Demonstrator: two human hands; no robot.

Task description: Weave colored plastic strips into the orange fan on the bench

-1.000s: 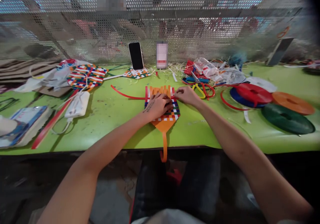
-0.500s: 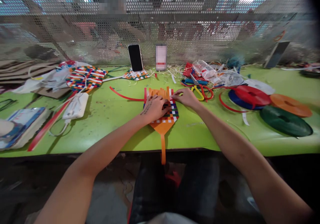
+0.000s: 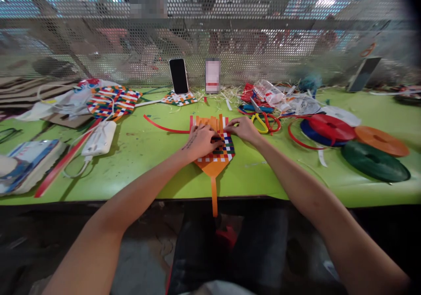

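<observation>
Woven piece (image 3: 227, 149): head view, flat on the green tabletop (image 3: 138, 163), its orange pointed end toward the person, an orange tail over the table edge.
Left hand (image 3: 204, 141): palm down across the weave, fingers slightly bent and apart.
Right hand (image 3: 244, 129): fingertips drawn close together at the piece's right edge; cannot tell whether they pinch a strip.
Red strip (image 3: 164, 127): extending from the piece's left side.
Scissors (image 3: 265, 123): just beyond the right hand.

Toward the front edge of the table (image 3: 141, 152), the left hand (image 3: 203, 140) hides part of the woven piece (image 3: 227, 147) — and by the back edge, a pinkish screen (image 3: 212, 74) is blurred.
</observation>
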